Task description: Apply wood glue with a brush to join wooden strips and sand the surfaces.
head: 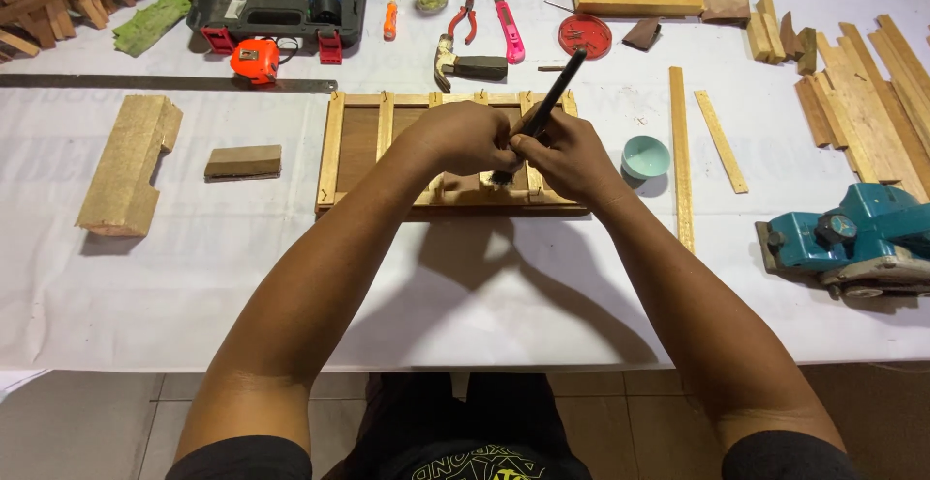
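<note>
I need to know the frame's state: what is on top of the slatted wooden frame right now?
Both hands, left hand and right hand, rest on the wooden frame, holding a black brush whose bristles touch a slat. The slats beneath the hands are hidden.

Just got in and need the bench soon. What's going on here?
A person is bent over a slatted wooden frame on a white-covered table. The right hand holds a black-handled brush, bristles down against the frame's slats. The left hand rests on the frame beside it. A small teal bowl sits just to the right, and a hammer lies behind.
</note>
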